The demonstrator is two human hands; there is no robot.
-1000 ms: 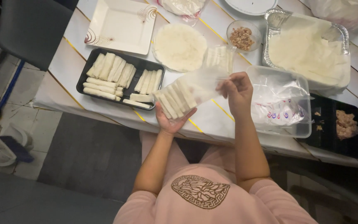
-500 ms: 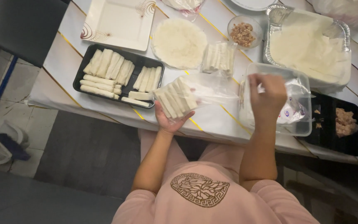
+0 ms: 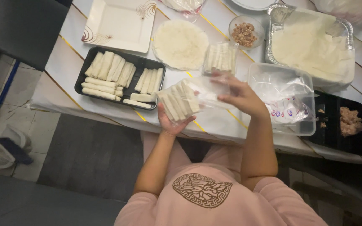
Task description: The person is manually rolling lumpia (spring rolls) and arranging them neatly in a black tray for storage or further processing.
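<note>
Left hand (image 3: 170, 123) cups bagged rolls (image 3: 180, 100) (palm up); right hand (image 3: 241, 97) pinches the bag.

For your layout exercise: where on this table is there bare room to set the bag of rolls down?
Bare table lies along the near edge, between black tray and clear tub, under both hands. The white plate is empty. Further back, wrapper, bowl and foil tray crowd together.

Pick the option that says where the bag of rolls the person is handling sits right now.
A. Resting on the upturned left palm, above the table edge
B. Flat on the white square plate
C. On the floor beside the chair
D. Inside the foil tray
A: the clear bag of rolls lies on the upturned left hand, while the right hand grips its open plastic end.
</note>
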